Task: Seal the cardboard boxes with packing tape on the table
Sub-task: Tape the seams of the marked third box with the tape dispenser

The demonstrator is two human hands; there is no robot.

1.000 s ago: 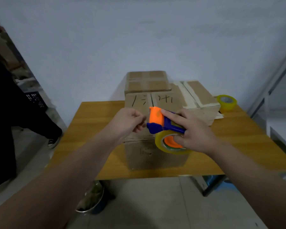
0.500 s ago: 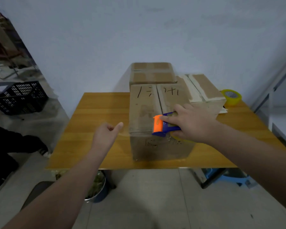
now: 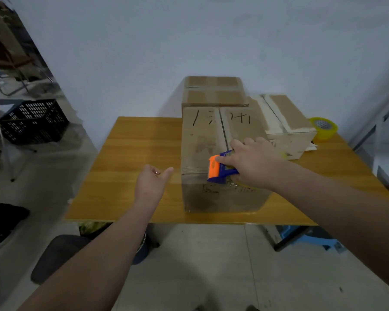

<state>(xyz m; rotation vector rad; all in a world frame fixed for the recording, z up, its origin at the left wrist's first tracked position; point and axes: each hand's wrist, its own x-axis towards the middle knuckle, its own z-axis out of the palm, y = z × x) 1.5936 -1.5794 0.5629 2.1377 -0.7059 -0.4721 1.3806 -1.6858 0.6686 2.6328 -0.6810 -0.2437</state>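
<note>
A tall cardboard box [image 3: 202, 140] with black marker marks on its top stands at the near edge of the wooden table [image 3: 135, 153]. My right hand [image 3: 254, 161] grips an orange and blue tape dispenser [image 3: 219, 169] pressed against the box's near top edge, by the centre seam. My left hand [image 3: 151, 185] hovers over the table just left of the box, fingers loosely apart, holding nothing. Behind stand two more boxes: a taped one [image 3: 213, 90] at the back and a lower one [image 3: 288, 122] to the right.
A yellow tape roll [image 3: 323, 127] lies at the table's far right. A black plastic crate [image 3: 32, 121] sits on the floor at left. A dark stool [image 3: 56, 254] and a bucket are below the table's near edge. A metal rack stands at right.
The left hand let go of the tape end and dropped to the left of the box. The right hand brought the dispenser down onto the box's near top edge.
</note>
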